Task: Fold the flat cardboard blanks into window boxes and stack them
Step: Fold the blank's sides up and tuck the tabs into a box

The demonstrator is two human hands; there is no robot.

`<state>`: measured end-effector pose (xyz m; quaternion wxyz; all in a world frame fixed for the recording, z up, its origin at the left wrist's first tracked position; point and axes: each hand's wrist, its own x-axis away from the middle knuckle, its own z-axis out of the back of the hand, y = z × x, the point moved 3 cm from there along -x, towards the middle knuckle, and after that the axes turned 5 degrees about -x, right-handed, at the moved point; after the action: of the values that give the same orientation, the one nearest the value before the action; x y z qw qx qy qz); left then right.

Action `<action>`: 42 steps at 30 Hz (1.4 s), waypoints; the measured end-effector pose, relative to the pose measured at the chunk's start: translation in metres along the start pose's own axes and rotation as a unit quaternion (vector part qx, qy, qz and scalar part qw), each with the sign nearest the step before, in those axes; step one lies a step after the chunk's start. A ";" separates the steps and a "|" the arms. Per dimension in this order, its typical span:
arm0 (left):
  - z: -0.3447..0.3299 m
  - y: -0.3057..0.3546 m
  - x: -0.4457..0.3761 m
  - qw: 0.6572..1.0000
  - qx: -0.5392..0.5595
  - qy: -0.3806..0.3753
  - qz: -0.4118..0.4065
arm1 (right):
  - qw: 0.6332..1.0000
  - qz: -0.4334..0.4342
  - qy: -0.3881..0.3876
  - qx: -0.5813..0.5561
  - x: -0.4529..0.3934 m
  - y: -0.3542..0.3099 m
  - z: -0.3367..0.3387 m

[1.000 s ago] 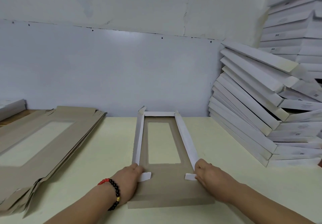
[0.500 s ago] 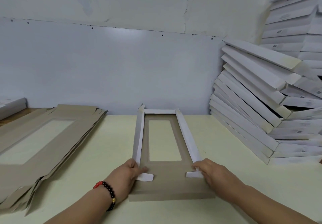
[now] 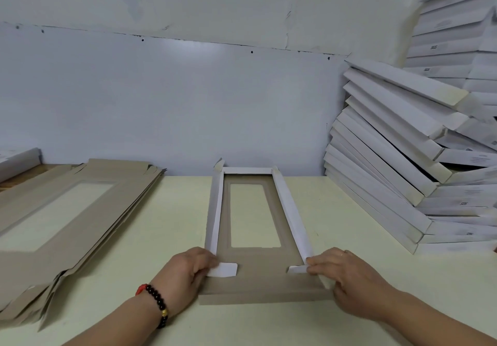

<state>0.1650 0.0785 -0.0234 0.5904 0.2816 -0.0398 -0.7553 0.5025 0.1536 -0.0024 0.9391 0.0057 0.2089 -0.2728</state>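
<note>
While the pile of flat brown blanks (image 3: pixel 61 219) lies at your left on the pale table (image 3: pixel 161 238), your left hand (image 3: pixel 185 273) pinches a small white tab (image 3: pixel 223 269) of the half-folded box (image 3: pixel 258 238). Its long axis runs straight away from you, white matte side walls raised, rectangular window centred. Your right hand (image 3: pixel 349 278) pinches the opposite tab (image 3: pixel 297 269). Finished white boxes (image 3: pixel 403 170) lean stacked at right.

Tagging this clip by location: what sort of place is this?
Likely a packaging workbench: a pile of flat blanks on the left, stacked boxes on the right, a half-folded box between them.
</note>
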 end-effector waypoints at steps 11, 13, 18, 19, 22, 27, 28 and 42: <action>0.001 -0.006 0.008 0.994 -0.050 -0.082 -0.057 | 0.999 0.015 -0.031 0.035 0.001 -0.008 0.002; 0.000 -0.004 0.007 0.997 -0.034 -0.059 -0.041 | 0.999 0.013 -0.009 0.031 -0.001 -0.006 -0.001; 0.004 -0.001 -0.003 0.999 0.005 -0.009 0.034 | 0.998 -0.041 0.041 0.019 -0.008 -0.004 -0.002; 0.005 0.000 -0.006 0.999 0.005 -0.016 0.049 | 0.997 -0.065 0.039 0.011 -0.010 -0.001 -0.004; 0.004 0.000 -0.015 0.993 -0.013 -0.048 0.102 | 0.985 -0.161 0.037 -0.054 -0.011 0.011 -0.006; 0.004 0.000 -0.019 0.987 0.060 -0.029 0.150 | 0.955 -0.254 0.041 -0.144 -0.015 0.015 -0.013; 0.004 0.001 -0.020 0.985 0.074 -0.019 0.156 | 0.949 -0.266 0.051 -0.165 -0.016 0.015 -0.015; 0.001 0.006 -0.025 0.993 -0.015 -0.013 0.120 | 0.966 -0.253 0.031 -0.039 -0.022 0.010 -0.019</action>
<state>0.1729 0.0989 -0.0110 0.6805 0.2564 -0.0697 -0.6829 0.4829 0.1756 -0.0123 0.8323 -0.0750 0.2427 -0.4927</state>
